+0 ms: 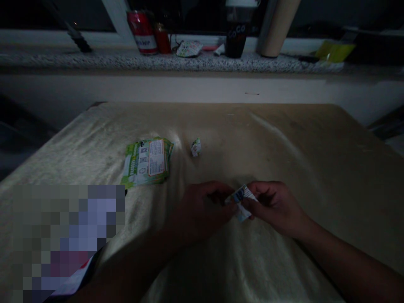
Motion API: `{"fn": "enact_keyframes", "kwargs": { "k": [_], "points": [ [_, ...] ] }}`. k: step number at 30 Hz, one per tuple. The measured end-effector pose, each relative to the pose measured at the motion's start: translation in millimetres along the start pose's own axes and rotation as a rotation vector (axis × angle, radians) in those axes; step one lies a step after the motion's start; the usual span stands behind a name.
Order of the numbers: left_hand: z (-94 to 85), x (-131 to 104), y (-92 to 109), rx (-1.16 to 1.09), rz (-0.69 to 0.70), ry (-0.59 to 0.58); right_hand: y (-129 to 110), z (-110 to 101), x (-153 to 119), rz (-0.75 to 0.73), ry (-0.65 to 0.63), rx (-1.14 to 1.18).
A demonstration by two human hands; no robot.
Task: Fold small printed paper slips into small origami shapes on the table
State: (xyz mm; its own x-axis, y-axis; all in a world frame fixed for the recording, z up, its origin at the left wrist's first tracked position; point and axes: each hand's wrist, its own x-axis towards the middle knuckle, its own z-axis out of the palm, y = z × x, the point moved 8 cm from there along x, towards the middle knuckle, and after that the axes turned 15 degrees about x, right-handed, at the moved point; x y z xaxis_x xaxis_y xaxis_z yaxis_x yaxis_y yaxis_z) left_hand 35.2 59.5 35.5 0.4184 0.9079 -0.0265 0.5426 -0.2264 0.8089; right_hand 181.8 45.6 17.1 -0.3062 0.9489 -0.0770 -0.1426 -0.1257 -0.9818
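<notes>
Between my two hands is a small piece of folded printed paper [245, 198], mostly white with dark blue print and held a little above the cloth. My left hand [205, 208] pinches its left side, the fingers partly in shadow. On its right edge, my right hand [274, 206] grips with thumb and curled fingers. Beyond the hands stands a small folded paper piece [196, 147] in white and green. Left of that lies a stack of green printed leaflets [147, 162], slightly fanned.
A pale shiny cloth [284, 139] with creases covers the table. Along the stone sill [110, 61] at the back are a red can [142, 33], a dark CoCo cup [236, 35], a tan cylinder [279, 27] and a yellow packet [335, 51]. A blurred-out patch hides the lower left.
</notes>
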Motion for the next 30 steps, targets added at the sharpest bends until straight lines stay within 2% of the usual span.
{"fn": "enact_keyframes", "kwargs": {
  "k": [2, 6, 12, 20, 27, 30],
  "points": [
    [4.9, 0, 0, 0.023, -0.038, -0.011, -4, 3, -1, -0.054, -0.001, -0.027],
    [12.3, -1, 2, 0.024, -0.03, -0.024, -9, 7, -2, -0.12, -0.02, -0.099],
    [13.3, -3, 3, 0.062, 0.049, -0.027, -9, 10, -3, -0.131, -0.074, -0.148],
    [16.1, -3, -1, -0.051, 0.016, -0.028, -6, 13, -3, -0.12, -0.096, -0.15],
    [17.9, -1, -7, -0.137, -0.045, -0.132, -12, 11, -2, -0.168, -0.079, -0.179],
    [14.3, 0, -8, -0.133, -0.05, -0.101, -15, 11, -2, -0.176, -0.078, -0.175]
  ]
}}
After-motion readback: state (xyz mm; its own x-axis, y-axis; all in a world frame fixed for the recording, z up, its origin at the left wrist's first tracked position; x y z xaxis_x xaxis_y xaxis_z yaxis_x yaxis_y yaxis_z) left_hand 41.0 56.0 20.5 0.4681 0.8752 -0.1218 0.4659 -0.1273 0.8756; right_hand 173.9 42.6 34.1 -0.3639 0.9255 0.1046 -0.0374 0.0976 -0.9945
